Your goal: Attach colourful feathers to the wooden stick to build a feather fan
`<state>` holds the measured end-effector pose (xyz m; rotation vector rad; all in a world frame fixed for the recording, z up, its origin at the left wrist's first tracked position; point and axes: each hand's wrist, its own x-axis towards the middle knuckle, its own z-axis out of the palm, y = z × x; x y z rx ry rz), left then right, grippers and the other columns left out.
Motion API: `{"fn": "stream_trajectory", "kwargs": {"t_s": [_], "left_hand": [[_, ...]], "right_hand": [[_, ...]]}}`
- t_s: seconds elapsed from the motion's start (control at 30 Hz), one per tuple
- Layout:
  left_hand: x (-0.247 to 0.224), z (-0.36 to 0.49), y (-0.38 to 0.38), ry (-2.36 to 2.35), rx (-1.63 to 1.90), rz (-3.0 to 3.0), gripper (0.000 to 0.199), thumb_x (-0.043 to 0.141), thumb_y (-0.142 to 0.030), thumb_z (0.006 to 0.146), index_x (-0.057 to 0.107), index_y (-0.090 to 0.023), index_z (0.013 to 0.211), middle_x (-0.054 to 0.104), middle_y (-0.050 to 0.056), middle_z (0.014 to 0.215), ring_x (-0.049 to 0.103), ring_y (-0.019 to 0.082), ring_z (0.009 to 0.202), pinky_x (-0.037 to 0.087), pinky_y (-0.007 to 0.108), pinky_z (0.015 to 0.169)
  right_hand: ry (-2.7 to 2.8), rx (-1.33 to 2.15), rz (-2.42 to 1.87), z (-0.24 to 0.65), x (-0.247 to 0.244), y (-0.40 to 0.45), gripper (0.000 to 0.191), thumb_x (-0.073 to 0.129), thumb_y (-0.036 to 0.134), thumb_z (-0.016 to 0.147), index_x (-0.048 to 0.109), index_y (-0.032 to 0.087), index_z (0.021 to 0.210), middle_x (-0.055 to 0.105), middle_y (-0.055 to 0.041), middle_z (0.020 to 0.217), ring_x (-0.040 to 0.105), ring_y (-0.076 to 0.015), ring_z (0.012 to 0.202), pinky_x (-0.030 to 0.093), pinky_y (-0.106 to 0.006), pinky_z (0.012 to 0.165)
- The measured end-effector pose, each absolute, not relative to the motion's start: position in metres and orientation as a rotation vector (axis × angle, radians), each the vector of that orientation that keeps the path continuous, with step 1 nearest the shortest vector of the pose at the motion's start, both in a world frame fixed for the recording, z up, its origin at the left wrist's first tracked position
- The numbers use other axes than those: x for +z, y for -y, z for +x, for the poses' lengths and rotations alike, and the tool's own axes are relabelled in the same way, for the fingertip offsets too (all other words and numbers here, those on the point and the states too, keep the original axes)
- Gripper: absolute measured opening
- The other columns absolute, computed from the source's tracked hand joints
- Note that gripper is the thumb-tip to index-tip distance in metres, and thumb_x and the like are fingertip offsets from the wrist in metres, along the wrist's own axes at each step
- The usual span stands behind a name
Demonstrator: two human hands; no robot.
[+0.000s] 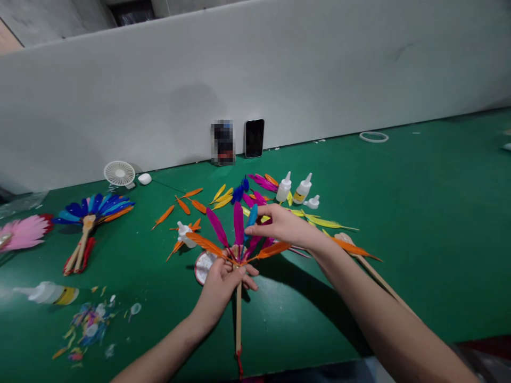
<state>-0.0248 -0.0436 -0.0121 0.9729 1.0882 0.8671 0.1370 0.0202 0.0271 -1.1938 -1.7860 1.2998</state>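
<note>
My left hand [221, 282] is closed around the top of a feather fan's wooden handle [238, 319], just below where the feathers spread out. Magenta feathers [238, 221] stand up from it, and an orange feather [205, 243] reaches out on either side. Between my right hand's [279, 226] thumb and fingers is a blue feather [252, 215], its lower end down among the fan's feathers; whether it touches the handle I cannot tell. From the bottom of the handle hangs a red cord [239, 364]. Behind my left hand a small white dish [203, 266] is partly hidden.
White glue bottles [283, 187] stand behind my right hand, with loose feathers [221, 199] around. Another glue bottle [50, 293] lies at left by a pile of scraps [90, 324]. A blue feather fan [90, 221], a small electric fan [120, 173] and a phone [254, 138] are farther back.
</note>
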Motion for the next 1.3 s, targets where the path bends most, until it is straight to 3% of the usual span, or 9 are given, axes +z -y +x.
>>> {"fn": "stream_trajectory", "kwargs": {"t_s": [0.2,0.47,1.3], "left_hand": [[-0.0146,-0.0246,0.0422,-1.096,0.864,0.958,0.028,0.064,-0.031,0.061,0.046,-0.016,0.076,0.068,0.002,0.067,0.06,0.011,0.049,0.043,0.023,0.051],[-0.0136,-0.0258,0.0422,-1.155,0.871,0.952,0.023,0.057,-0.035,0.067,0.051,-0.014,0.076,0.068,0.004,0.064,0.059,0.011,0.048,0.043,0.023,0.05],[-0.0098,-0.0231,0.0433,-1.205,0.908,0.938,0.023,0.064,-0.03,0.059,0.05,-0.015,0.07,0.07,0.005,0.067,0.061,0.012,0.051,0.046,0.025,0.053]], "right_hand": [[1.863,1.184,-1.212,0.1357,0.0289,-0.0198,0.015,0.06,0.024,0.068,0.052,0.017,0.057,0.05,0.0032,0.057,0.046,-0.0109,0.056,0.037,-0.025,0.055],[1.864,1.219,-1.135,0.1348,0.0247,-0.0183,0.009,0.058,0.025,0.071,0.06,0.016,0.073,0.062,-0.0023,0.075,0.056,-0.0154,0.07,0.044,-0.029,0.067],[1.881,1.209,-1.175,0.1349,0.0263,-0.0186,0.009,0.058,0.025,0.071,0.059,0.016,0.072,0.062,-0.0021,0.073,0.056,-0.0152,0.068,0.044,-0.028,0.063]]}}
